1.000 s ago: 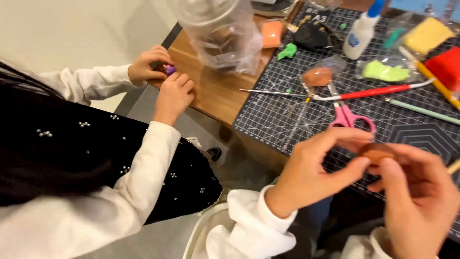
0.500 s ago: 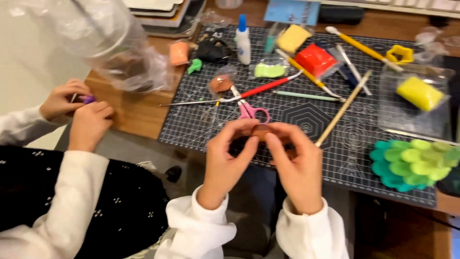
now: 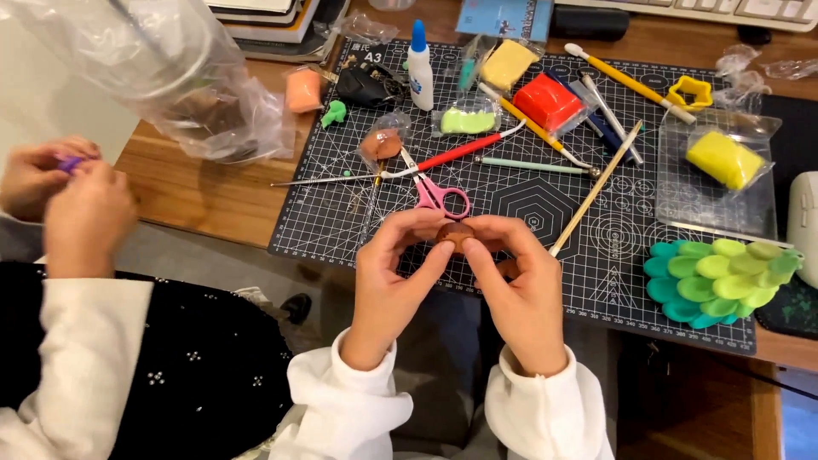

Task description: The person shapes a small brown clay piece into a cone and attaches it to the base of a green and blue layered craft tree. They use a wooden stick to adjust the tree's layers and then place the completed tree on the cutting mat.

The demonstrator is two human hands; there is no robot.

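Two hands meet over the near edge of the cutting mat, and I'm looking straight down on them: my left hand and my right hand are both pinched onto one small brown clay lump, thumbs and fingertips closed around it from either side. It sits up off the mat, held between the two hands, just in front of the pink scissors. Beyond those lie a red-handled tool, a long wooden stick running diagonally beside my right hand, a glue bottle, a red clay block, a yellow clay block and a bagged piece of green clay. Off to the right, a yellow lump in a clear bag, and nearer me a fan of green and teal clay petals. The mat lies on a wooden counter. At far left, another person in white sleeves has both hands closed around a small purple bit. A crumpled clear plastic bag looms at upper left.
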